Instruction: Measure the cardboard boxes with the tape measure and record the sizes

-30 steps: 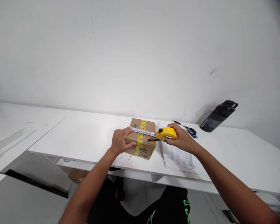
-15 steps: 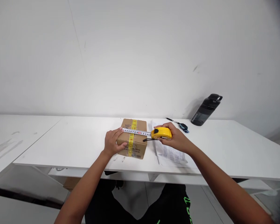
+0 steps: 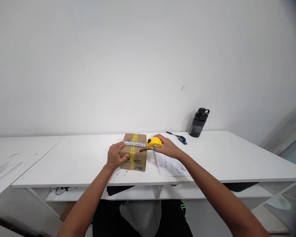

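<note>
A small cardboard box (image 3: 137, 159) with a yellow tape stripe stands on the white table (image 3: 84, 161). My left hand (image 3: 114, 155) grips the box's left side and pins the end of a measuring tape blade (image 3: 135, 144) on its top edge. The blade runs across the box top to a yellow tape measure case (image 3: 154, 143). My right hand (image 3: 166, 147) is closed around that case, just right of the box.
Printed sheets of paper (image 3: 169, 164) lie under my right wrist. A pen with a small blue item (image 3: 179, 137) and a dark water bottle (image 3: 198, 122) stand by the wall at the back right. A second table (image 3: 12, 154) adjoins on the left.
The view has pulled back and tilted up, so box and hands look smaller. The tape case sits closer to the box's right edge, with less blade showing. Both hands keep their grips.
</note>
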